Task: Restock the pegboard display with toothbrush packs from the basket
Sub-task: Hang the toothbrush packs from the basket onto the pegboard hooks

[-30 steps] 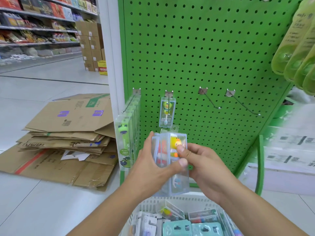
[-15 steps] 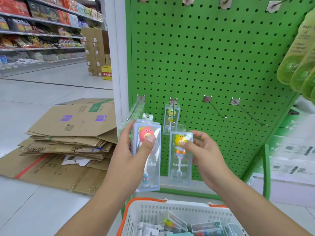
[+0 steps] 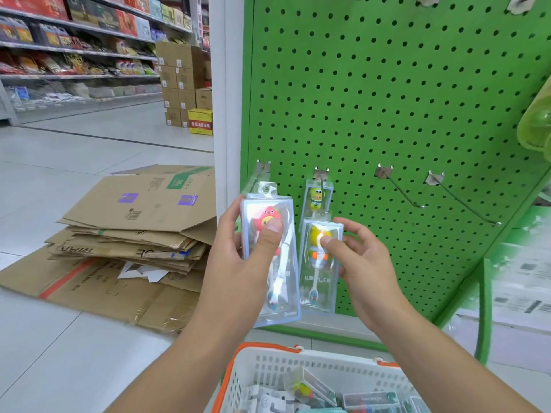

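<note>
Head view: left hand [image 3: 238, 257] grips red pack [image 3: 269, 263], right hand [image 3: 362, 260] pinches yellow pack [image 3: 319, 269], both upright

This was a shop. Stocked shelves [image 3: 74, 49] lined an aisle beside stacked cartons [image 3: 182, 84], a green pegboard [image 3: 387, 99] carried display hooks [image 3: 399, 189] and hanging packs [image 3: 317, 198], and flattened cardboard [image 3: 128, 234] lay on the tiled floor.
</note>
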